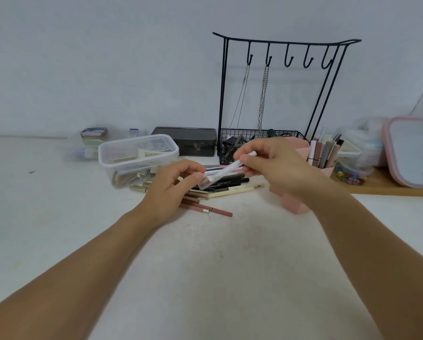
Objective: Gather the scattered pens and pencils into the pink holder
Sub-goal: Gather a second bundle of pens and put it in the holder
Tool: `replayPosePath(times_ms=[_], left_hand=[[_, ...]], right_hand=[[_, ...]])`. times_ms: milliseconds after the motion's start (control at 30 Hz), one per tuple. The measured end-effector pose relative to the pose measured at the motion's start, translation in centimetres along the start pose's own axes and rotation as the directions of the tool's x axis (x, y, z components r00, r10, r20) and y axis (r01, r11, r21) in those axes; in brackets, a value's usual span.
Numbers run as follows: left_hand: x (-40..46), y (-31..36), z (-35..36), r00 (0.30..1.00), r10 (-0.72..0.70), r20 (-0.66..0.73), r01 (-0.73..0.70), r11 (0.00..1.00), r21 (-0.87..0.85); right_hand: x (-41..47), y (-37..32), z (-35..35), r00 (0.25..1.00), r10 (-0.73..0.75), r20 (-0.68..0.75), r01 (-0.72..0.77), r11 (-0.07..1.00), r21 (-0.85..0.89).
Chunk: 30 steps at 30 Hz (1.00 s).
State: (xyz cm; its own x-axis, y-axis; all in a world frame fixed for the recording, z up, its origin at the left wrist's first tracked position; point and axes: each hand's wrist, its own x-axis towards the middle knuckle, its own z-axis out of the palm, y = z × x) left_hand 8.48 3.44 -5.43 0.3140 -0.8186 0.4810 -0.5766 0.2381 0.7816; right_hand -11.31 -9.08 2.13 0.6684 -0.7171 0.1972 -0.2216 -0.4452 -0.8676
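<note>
both hands [220, 173] pinch white pen [226, 170] between them.

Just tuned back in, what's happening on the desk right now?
A person holds one white pen between both hands: the left hand pinches its lower end, the right hand grips its upper end. More pens and pencils lie piled on the table beneath. The pink holder sits under the right wrist.

plain pale wall [107, 57]; white, faintly scuffed table [217, 253]; soft even light
</note>
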Motion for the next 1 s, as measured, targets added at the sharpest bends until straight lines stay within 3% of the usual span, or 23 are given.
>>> replayPosePath(times_ms=[67, 133, 200, 233, 300, 367, 400, 467, 533, 700, 867, 1000], left_hand=[[-0.1, 0.1, 0.2, 1.0, 0.017, 0.01, -0.017, 0.999, -0.038], [-0.1, 0.5, 0.4, 0.997, -0.031, -0.065, 0.025, 0.995, -0.097], [0.0, 1.0, 0.7, 0.988, -0.092, -0.126, 0.065, 0.976, -0.206], [0.2, 1.2, 0.8, 0.983, -0.124, -0.138, 0.086, 0.964, -0.252], [0.5, 1.5, 0.8, 0.972, -0.188, -0.142, 0.131, 0.932, -0.339], [0.9, 1.6, 0.3, 0.959, -0.249, -0.135, 0.162, 0.873, -0.461], [1.1, 1.6, 0.2, 0.95, -0.28, -0.14, 0.172, 0.841, -0.514], [1.4, 1.6, -0.3, 0.913, -0.365, -0.183, 0.19, 0.776, -0.601], [1.5, 1.4, -0.8, 0.868, -0.461, -0.186, 0.231, 0.706, -0.669], [1.4, 0.6, -1.2, 0.852, -0.522, -0.038, 0.297, 0.543, -0.786], [1.4, -0.1, -0.3, 0.883, -0.468, -0.028, 0.308, 0.623, -0.719], [1.6, -0.6, 0.0, 0.89, -0.455, -0.032, 0.318, 0.67, -0.671]], right_hand=[[0.0, 0.6, 2.2, 0.991, 0.119, -0.053, -0.091, 0.924, 0.37], [-0.3, 0.9, 4.3, 0.97, 0.242, 0.032, -0.203, 0.73, 0.652], [-0.8, 0.9, 5.8, 0.952, 0.275, 0.135, -0.274, 0.571, 0.774], [-1.1, 0.9, 6.4, 0.951, 0.267, 0.157, -0.287, 0.569, 0.771], [-1.5, 1.0, 7.4, 0.962, 0.238, 0.132, -0.266, 0.718, 0.643], [-1.5, 1.4, 7.7, 0.985, 0.166, 0.051, -0.174, 0.935, 0.31], [-1.5, 1.6, 7.5, 0.994, 0.107, 0.026, -0.109, 0.99, 0.091], [-1.3, 1.5, 6.8, 0.995, 0.011, 0.104, 0.023, 0.946, -0.323], [-1.3, 1.2, 5.9, 0.968, 0.019, 0.25, 0.119, 0.843, -0.525], [-1.0, 1.2, 5.5, 0.95, 0.08, 0.3, 0.118, 0.802, -0.585], [-0.4, 0.8, 3.1, 0.935, 0.125, 0.332, 0.128, 0.754, -0.644], [0.0, 0.5, 0.5, 0.93, 0.139, 0.34, 0.11, 0.778, -0.618]])
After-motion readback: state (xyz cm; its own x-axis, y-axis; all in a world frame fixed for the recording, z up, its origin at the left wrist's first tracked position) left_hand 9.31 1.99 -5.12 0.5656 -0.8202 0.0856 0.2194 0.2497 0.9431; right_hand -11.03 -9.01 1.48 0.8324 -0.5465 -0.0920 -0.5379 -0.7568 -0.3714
